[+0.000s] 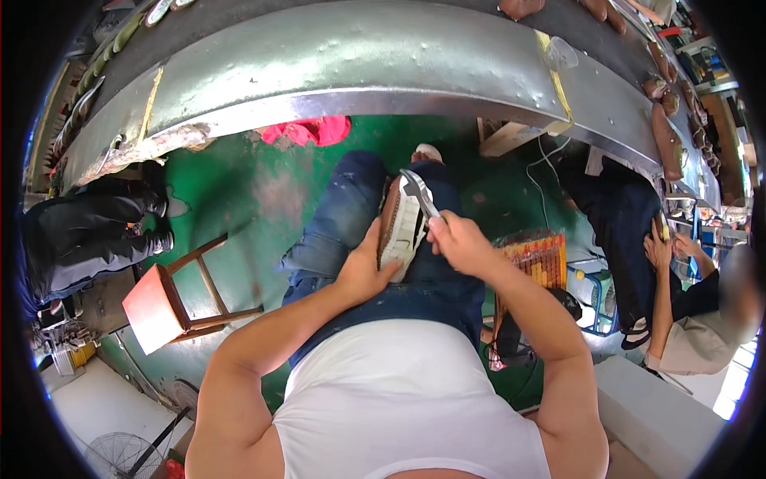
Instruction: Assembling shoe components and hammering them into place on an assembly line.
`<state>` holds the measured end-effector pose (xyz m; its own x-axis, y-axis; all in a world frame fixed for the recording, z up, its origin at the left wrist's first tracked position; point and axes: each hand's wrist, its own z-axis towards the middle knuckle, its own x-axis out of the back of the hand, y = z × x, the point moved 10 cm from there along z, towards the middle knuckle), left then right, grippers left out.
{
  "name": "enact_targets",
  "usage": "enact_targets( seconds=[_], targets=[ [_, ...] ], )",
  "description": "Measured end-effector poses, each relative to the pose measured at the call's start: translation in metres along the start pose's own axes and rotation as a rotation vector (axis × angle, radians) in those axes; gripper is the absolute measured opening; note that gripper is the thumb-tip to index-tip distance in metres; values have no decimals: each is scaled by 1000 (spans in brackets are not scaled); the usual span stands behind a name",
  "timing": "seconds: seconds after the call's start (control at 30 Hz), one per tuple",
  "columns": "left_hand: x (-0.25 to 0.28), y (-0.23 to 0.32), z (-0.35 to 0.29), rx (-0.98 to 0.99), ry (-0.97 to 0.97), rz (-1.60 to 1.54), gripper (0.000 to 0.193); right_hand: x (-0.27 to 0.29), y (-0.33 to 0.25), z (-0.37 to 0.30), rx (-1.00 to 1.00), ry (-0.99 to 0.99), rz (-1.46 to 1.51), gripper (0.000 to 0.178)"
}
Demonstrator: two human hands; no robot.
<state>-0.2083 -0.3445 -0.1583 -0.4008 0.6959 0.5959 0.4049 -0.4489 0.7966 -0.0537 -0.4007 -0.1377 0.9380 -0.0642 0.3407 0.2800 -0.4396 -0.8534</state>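
Note:
A shoe (403, 231) with a brown upper and a pale, whitish bottom rests over my lap, its bottom turned up. My left hand (365, 267) is closed around its near left side, thumb pressed on the pale bottom. In my right hand (461, 243) I grip a grey metal hand tool (417, 190) with a curved head. That head lies over the far right edge of the shoe; whether it is a hammer or pincers I cannot tell. My fingers cover the tool's handle.
A metal-edged workbench (359, 68) curves across the far side, bearing brown shoes (666, 144). A wooden stool (155, 307) lies at left, red cloth (307, 130) under the bench. A beaded seat cover (542, 259) is at right, near a seated co-worker (694, 335). Another person's legs (96, 227) show at left.

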Motion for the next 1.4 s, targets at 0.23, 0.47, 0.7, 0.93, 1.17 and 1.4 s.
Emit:
enact_targets(
  seconds=[0.23, 0.47, 0.7, 0.93, 1.17, 1.4],
  targets=[
    [-13, -19, 3, 307, -248, -162, 101, -9, 52, -24, -251, -70, 86, 47],
    [123, 40, 43, -15, 195, -200, 56, 32, 94, -48, -187, 253, 424, 49],
    [43, 0, 120, 362, -49, -616, 52, 28, 78, -54, -202, 132, 177, 31],
    [16, -29, 40, 315, -186, -104, 43, 12, 43, -74, -236, -52, -52, 22],
    [28, -3, 37, 113, 69, 108, 20, -9, 21, -62, -112, -213, -168, 19],
    [31, 25, 33, -36, 168, 143, 18, -16, 23, -50, -354, -423, -31, 24]
  ],
)
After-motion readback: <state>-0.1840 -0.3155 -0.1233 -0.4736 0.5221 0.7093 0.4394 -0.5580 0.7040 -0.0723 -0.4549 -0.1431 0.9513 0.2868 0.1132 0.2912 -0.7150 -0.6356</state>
